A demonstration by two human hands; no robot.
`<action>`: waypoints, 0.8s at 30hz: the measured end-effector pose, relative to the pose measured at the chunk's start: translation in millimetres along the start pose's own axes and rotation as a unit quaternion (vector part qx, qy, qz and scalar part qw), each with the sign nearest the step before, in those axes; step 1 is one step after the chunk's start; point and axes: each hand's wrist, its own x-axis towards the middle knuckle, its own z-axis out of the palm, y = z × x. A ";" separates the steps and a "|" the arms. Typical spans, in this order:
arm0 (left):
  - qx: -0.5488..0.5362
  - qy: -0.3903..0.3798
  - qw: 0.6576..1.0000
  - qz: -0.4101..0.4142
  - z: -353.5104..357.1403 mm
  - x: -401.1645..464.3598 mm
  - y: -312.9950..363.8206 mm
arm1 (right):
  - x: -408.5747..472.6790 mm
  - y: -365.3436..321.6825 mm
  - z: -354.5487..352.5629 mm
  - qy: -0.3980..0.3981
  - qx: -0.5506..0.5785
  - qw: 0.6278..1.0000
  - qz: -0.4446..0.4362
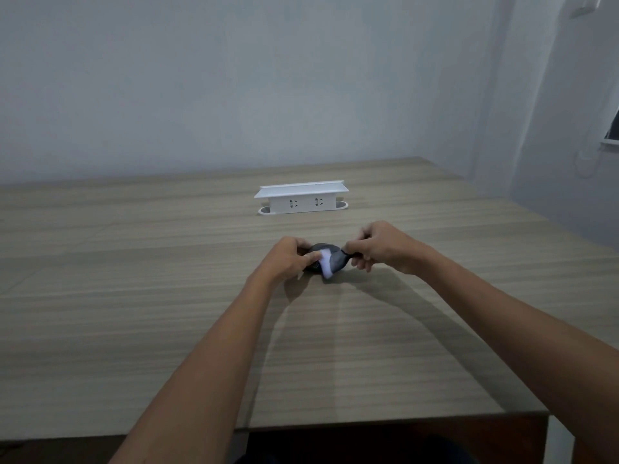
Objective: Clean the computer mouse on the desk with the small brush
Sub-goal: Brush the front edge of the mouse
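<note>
A dark computer mouse [316,251] lies on the wooden desk [167,296], a little beyond its middle. My left hand [289,259] grips the mouse from its left side. My right hand [378,246] pinches the dark handle of a small brush [336,261]. The brush has a grey fan of bristles with pale tips, and those tips lie across the top of the mouse. Most of the handle is hidden inside my fingers.
A white pop-up socket box [301,197] stands on the desk behind the mouse. The wall runs along the desk's far edge, and the front edge is close to me. A window sill [609,142] shows at the far right.
</note>
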 end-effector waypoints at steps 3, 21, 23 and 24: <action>-0.013 0.002 1.000 -0.006 0.9 -0.6 0.5 | 5.1 8.5 -4.0 0.090 -0.052 0.995 0.014; -0.021 0.008 1.000 -0.013 1.8 -0.5 -3.5 | 4.4 2.3 3.1 0.022 -0.008 0.999 0.026; -0.029 0.012 0.999 -0.020 3.2 -1.6 -2.9 | 9.1 7.8 2.0 0.104 -0.074 0.992 0.012; -0.032 0.014 0.999 -0.020 3.6 -2.1 -2.3 | 9.1 8.9 1.2 0.122 -0.087 0.989 0.007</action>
